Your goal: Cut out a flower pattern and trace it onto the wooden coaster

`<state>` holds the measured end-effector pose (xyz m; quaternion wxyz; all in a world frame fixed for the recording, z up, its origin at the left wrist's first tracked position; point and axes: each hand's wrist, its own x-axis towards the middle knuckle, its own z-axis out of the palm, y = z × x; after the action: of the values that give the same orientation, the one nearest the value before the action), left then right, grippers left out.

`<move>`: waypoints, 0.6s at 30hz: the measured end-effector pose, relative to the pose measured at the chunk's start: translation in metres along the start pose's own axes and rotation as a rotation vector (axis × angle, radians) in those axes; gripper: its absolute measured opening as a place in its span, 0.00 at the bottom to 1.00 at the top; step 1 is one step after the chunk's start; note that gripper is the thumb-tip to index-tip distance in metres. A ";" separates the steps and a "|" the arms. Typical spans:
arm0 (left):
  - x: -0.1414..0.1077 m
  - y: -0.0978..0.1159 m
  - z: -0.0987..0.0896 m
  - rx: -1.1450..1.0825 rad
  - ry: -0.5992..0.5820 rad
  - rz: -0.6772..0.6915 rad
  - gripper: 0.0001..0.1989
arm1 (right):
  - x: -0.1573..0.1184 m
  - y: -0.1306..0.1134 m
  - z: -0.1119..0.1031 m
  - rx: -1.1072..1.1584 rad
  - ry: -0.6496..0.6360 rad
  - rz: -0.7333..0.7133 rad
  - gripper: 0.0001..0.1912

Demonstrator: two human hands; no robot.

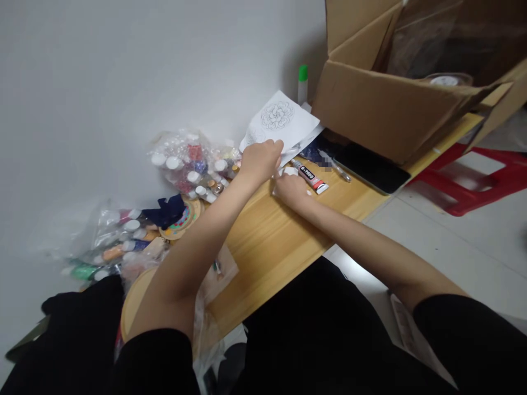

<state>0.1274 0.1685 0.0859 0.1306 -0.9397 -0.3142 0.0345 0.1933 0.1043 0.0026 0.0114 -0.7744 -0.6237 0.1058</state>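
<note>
In front of me the light-brown wooden table (263,252) runs from near left to far right. At its far right stands the big open brown cardboard box (382,109). On the far left side lies the clear plastic bag of white-capped bottles (181,164). Between them, the white paper sheet with a printed flower (284,118) is tilted, its far end higher. Right of it lies the flat black device with a glossy screen (373,167).

My left hand (261,162) is closed in a narrow grip at the sheet's near edge; I cannot tell if it pinches the paper. My right hand (293,189), just nearer, is curled at the small white piece (290,171); whether it holds this, I cannot tell. The black-and-red glue tube (312,178) lies just right of it.

I judge this step as fine two-handed work beside the sheet. The next move calls for small finger motions and light pressure, because paper creases easily.
</note>
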 end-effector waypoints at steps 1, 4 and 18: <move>-0.001 0.001 0.000 -0.002 0.004 0.001 0.14 | -0.005 0.001 0.001 0.003 0.002 0.030 0.24; -0.005 0.004 -0.001 -0.001 0.010 0.023 0.15 | -0.032 0.006 0.008 0.007 -0.012 0.085 0.24; -0.008 0.054 0.039 -0.075 -0.067 -0.081 0.17 | -0.221 0.175 0.081 0.511 0.032 0.783 0.17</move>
<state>0.1466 0.1307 0.0335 0.0859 -0.9288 -0.3572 0.0488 0.3029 -0.1580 -0.0693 0.1706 -0.9254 -0.2380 0.2405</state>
